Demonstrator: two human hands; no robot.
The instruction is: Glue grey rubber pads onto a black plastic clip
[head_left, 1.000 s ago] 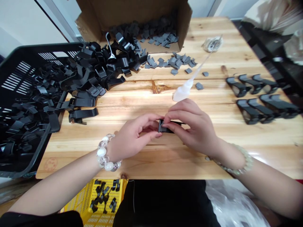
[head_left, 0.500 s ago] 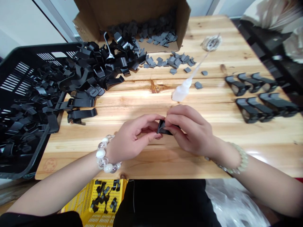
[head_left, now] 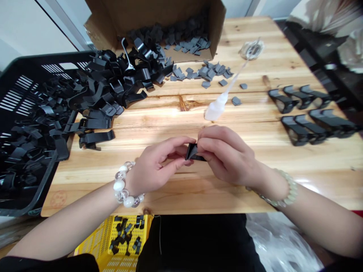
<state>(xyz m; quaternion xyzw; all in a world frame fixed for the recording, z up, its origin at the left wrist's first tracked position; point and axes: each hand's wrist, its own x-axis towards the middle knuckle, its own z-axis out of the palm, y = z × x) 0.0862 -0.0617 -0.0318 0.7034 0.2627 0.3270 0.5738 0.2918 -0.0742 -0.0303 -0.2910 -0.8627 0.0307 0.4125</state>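
Head view: both hands meet in the middle of the wood table (head_left: 255, 124), near the front edge. L hand (head_left: 154, 166) comes in from the lower left w/ the arm slanted up across the table edge, wrist bent a bit, a bracelet of big white beads (head_left: 123, 185) on it. Its thumb & first fingers are closed on the left end of a small black clip (head_left: 193, 152). R hand (head_left: 228, 155) comes in from the lower right, back of the hand up, fingers curled over & pinching the right end of the same clip, a pale bead bracelet (head_left: 286, 192) on that wrist. So the clip is held between both hands, just above the table top; most of it is hidden by fingers. A white squeeze bottle (head_left: 217, 107) lies on its side just behind the R hand, tip pointing away. Small grey pads (head_left: 204, 71) lie scattered farther back, spilling from a brown cardboard box (head_left: 153, 19). A big heap of black clips (head_left: 113, 87) sits at the left, partly in a black crate (head_left: 25, 113). Two rows of black clips (head_left: 309, 113) stand lined up at the right, well apart from the hands. A yellow basket (head_left: 124, 238) w/ a few black bits sits below the table edge.
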